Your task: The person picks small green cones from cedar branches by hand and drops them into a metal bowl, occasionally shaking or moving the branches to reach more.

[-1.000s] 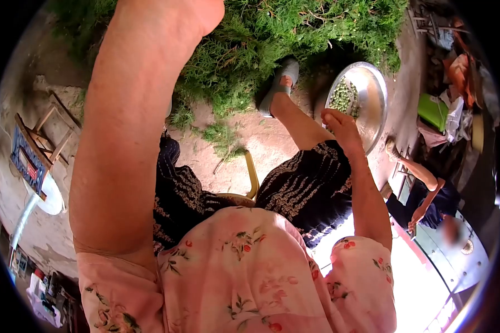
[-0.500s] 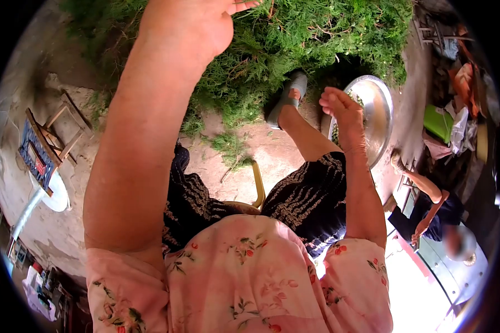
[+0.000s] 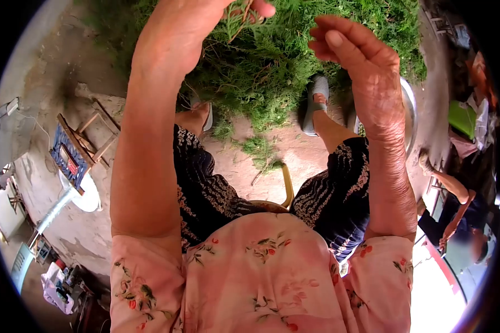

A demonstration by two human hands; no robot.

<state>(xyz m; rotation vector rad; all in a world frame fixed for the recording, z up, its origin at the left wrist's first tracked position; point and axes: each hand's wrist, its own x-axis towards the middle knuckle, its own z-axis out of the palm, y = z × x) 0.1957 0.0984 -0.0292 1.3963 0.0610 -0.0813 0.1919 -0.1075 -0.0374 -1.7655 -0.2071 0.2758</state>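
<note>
At the top edge, my left hand (image 3: 211,14) is partly cut off by the frame, its fingers closed about a green evergreen sprig (image 3: 240,21). My right hand (image 3: 366,69) hangs over the branches to the right, apart from the left. Its fingers are loosely bent and spread, with nothing visible in them. Beneath both hands lies a big heap of evergreen branches (image 3: 250,83). A shiny metal basin (image 3: 410,116) stands on the ground behind my right wrist, mostly hidden by it; little of its contents shows.
A loose green sprig (image 3: 259,150) lies on the ground between my feet. To the left are a small wooden folding chair (image 3: 72,152) and a round white base (image 3: 86,194). At right sit a green bag (image 3: 462,119) and another person (image 3: 461,213).
My right hand has moved from over the basin up and left toward the branches. The sprig in my left hand has come into view, and the view has shifted left.
</note>
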